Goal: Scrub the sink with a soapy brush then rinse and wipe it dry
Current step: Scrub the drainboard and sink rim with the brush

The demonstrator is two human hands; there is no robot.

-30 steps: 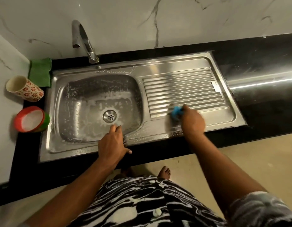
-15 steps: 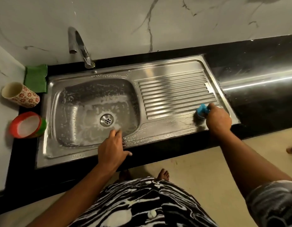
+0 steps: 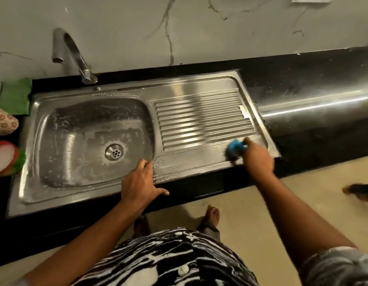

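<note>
A stainless steel sink (image 3: pixel 55 193) with a ribbed drainboard (image 3: pixel 199 120) is set into a black counter. Soap film streaks the basin around the drain (image 3: pixel 114 152). My right hand (image 3: pixel 258 156) grips a blue brush (image 3: pixel 235 147) and presses it on the flat front strip of the drainboard, near its right corner. My left hand (image 3: pixel 140 182) rests flat on the sink's front rim, fingers spread, holding nothing. The tap (image 3: pixel 71 52) stands at the back left with no water running.
A green cloth (image 3: pixel 15 96) lies at the back left corner. A patterned cup (image 3: pixel 3 122) and a red-rimmed bowl (image 3: pixel 4 157) sit on the left. Black counter (image 3: pixel 323 96) extends right. A foot (image 3: pixel 212 215) stands on the beige floor below.
My right hand swept the brush from the drainboard's front middle to its right end, then back slightly left. My left hand stayed on the rim. The camera shifted.
</note>
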